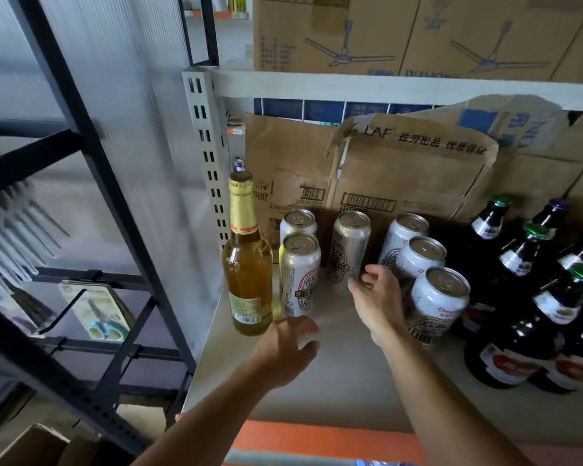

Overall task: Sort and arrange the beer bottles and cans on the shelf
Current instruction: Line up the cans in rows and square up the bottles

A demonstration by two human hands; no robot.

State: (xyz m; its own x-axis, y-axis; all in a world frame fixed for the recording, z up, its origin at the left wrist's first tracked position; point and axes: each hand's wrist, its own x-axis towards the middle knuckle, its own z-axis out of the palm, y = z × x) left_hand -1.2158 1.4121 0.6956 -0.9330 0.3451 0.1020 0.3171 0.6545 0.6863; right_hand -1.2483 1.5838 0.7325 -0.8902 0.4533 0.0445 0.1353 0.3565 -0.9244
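On the grey shelf (334,381) a clear bottle of golden beer (247,264) stands upright at the left. Right of it are two tall silver cans, one in front (299,275) and one behind (297,220), then a third tall can (349,247). Three shorter white cans (436,299) line up diagonally to the right. Several dark bottles (519,297) fill the right side. My left hand (288,346) hovers just in front of the front tall can with fingers loosely curled, holding nothing. My right hand (377,299) reaches, fingers spread, between the third tall can and the white cans.
Worn cardboard boxes (401,169) lean behind the cans at the back of the shelf. A perforated upright post (209,156) marks the left corner. A black rack (81,230) with hanging scissors stands to the left. Fan boxes (418,31) sit on the shelf above.
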